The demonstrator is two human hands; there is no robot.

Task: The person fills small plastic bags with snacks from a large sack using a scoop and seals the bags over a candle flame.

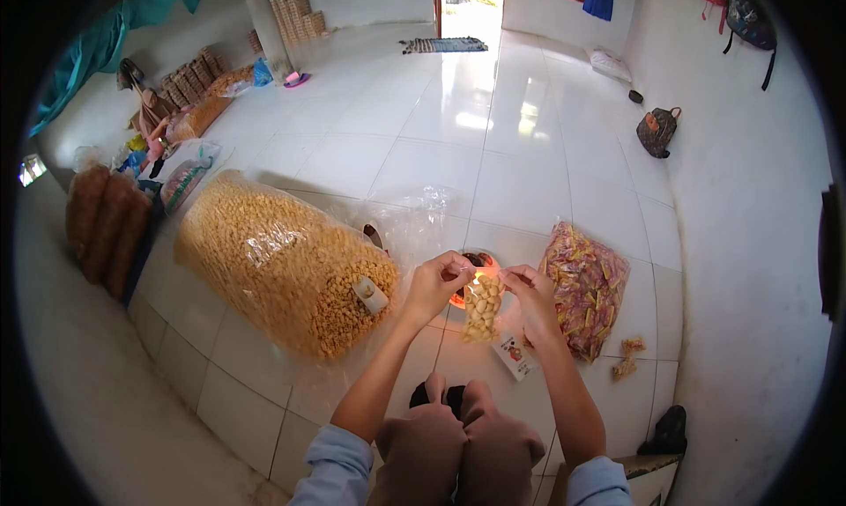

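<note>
Between my hands hangs a small clear plastic bag (482, 310) filled with pale yellow, rounded snack pieces. My left hand (437, 286) pinches its upper left corner and my right hand (532, 302) pinches the upper right one, so the top edge is stretched. An orange glow shows along that edge. Behind the bag is a round orange-red container (483, 259) with dark contents, partly hidden by the bag and my fingers. Below my right wrist a white card or flat box (513, 356) with a printed picture lies on the floor.
Left of me lies a large clear sack (256, 242) of golden snack pieces, a white scoop (370, 295) at its mouth. To the right are a bag of colourful packets (584, 286) and small filled packets (624, 368). Another person (152, 118) sits far left near stacked goods.
</note>
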